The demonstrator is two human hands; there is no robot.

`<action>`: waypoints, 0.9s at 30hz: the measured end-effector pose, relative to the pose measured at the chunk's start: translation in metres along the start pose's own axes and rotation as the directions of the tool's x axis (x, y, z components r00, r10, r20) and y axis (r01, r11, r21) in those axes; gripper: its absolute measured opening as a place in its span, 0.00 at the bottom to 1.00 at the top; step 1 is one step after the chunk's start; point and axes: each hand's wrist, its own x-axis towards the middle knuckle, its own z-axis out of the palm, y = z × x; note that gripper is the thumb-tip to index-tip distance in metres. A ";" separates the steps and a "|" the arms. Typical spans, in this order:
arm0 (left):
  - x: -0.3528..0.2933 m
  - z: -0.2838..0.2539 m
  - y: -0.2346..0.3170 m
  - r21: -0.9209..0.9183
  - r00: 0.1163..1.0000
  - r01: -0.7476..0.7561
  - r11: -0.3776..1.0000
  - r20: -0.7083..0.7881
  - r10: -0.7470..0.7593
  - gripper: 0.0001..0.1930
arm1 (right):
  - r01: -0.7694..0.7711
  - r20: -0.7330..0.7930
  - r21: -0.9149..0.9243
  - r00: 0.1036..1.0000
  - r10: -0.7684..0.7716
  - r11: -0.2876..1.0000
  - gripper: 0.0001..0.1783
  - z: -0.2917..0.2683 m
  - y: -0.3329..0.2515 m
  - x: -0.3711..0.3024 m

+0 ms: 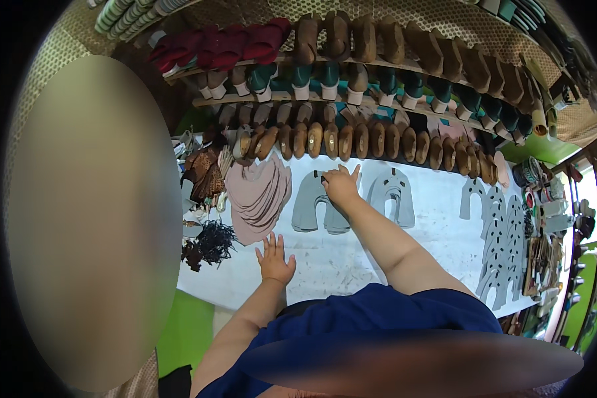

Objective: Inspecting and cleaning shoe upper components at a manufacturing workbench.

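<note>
Stack of grey pieces lies flat near the far side of the white table, arch-shaped, crown pointing away from the person and both legs pointing toward the person. Right hand reaches across the table and covers the right part of the crown; its fingers are spread and partly bent, with a fingertip beside a dark mark. Whether it grasps a piece or only rests on the stack cannot be told. Left hand is released and holds nothing: palm down over the table, fingers spread, fingertips near the lower edge of the pink stack. The pink stack consists of overlapping, fanned layers and lies left of the grey pieces. A second grey stack, also arch-shaped and dark-marked, lies to the right of the right hand. Further right, grey arches overlap in columns running toward the near edge. At the left end of the table, black strips form a tangled heap, with brown material beyond them. A row of brown lasts stands along the far edge. Shelves above carry green shoes with pale heels, red shoes at upper left and brown footwear.
</note>
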 end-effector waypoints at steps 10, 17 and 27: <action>-0.004 -0.002 -0.003 -0.027 0.999 0.025 0.999 0.021 -0.024 0.41 | 0.093 0.081 0.340 0.988 -0.128 0.936 0.09 -0.035 -0.010 -0.042; -0.007 0.002 -0.006 -0.044 1.000 -0.022 0.999 -0.008 0.022 0.40 | 0.241 0.190 0.372 0.925 -0.328 0.896 0.07 -0.143 -0.016 -0.140; -0.013 -0.005 -0.012 -0.108 0.998 -0.063 0.992 -0.016 0.062 0.40 | 0.129 0.660 0.310 0.684 -0.311 0.942 0.08 -0.164 -0.083 -0.159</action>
